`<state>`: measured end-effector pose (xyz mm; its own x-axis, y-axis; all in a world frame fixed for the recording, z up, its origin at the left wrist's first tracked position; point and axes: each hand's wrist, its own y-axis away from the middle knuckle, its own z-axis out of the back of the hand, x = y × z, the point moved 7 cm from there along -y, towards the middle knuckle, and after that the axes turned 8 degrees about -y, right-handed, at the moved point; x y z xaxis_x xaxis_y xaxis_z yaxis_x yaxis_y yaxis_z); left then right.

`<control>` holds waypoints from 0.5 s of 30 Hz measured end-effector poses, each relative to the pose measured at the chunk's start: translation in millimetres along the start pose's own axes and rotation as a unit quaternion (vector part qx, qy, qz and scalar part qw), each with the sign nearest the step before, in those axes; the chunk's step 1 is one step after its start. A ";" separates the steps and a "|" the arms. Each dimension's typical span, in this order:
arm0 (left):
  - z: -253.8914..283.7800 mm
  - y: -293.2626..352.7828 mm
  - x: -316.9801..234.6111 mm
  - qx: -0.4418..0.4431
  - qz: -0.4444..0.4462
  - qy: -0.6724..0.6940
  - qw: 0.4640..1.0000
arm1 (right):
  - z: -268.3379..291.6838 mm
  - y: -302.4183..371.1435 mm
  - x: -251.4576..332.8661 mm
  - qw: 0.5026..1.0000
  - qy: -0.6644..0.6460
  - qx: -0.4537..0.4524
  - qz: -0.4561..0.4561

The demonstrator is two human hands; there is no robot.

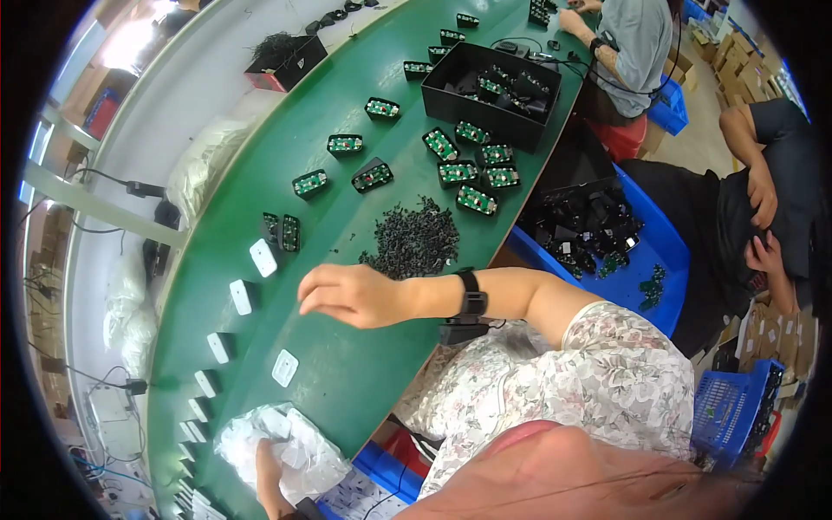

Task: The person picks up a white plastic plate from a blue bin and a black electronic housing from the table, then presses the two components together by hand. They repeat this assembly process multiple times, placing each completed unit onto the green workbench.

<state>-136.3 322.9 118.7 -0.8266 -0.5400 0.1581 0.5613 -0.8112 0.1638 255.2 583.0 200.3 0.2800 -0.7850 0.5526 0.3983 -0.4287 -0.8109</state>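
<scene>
My right hand [342,295] hangs over the green table with its fingers bent and somewhat apart, and nothing shows in it. Just beyond it lies a heap of small black parts [414,241]. A white rectangular cover plate [285,367] rests flat on the table between my two hands. My left hand [268,477] is at a clear plastic bag [299,446] with white pieces in it; the fingertips are partly lost against the bag, so their grip is unclear. Black housings with white covers [241,297] stand in a curved row left of my hands.
Black housings with exposed green circuit boards [373,177] stand across the table's far part, near a black bin [485,100] of dark parts. A blue crate [667,260] with black parts is beside the table edge. Two other people sit at the upper right.
</scene>
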 end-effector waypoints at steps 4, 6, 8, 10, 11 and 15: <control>16.6 -10.6 14.6 0.002 0.010 -0.023 1.000 | -35.8 -5.7 -15.7 0.999 -0.048 0.019 0.013; 20.8 -11.1 21.5 0.005 0.022 -0.028 0.999 | -42.7 0.0 -26.3 0.998 -0.064 0.018 0.005; 72.0 -3.4 7.1 -0.071 0.051 0.011 0.996 | -39.2 10.7 -42.6 0.998 -0.049 0.025 -0.030; 127.2 22.0 -7.7 -0.239 0.024 0.017 0.971 | -30.7 6.3 -40.7 0.998 -0.048 0.020 -0.047; 143.1 28.9 -7.4 -0.263 0.084 -0.031 0.961 | -29.0 1.4 -40.3 0.997 -0.046 0.019 -0.058; 141.5 7.9 -84.8 -0.395 -0.033 0.251 0.883 | -20.8 -3.5 -42.8 0.998 0.019 -0.003 -0.053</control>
<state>-56.1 394.0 244.3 -0.8812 -0.3565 -0.3106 0.4725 -0.6406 -0.6053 223.7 608.9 175.5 0.2035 -0.7513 0.6278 0.4195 -0.5124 -0.7493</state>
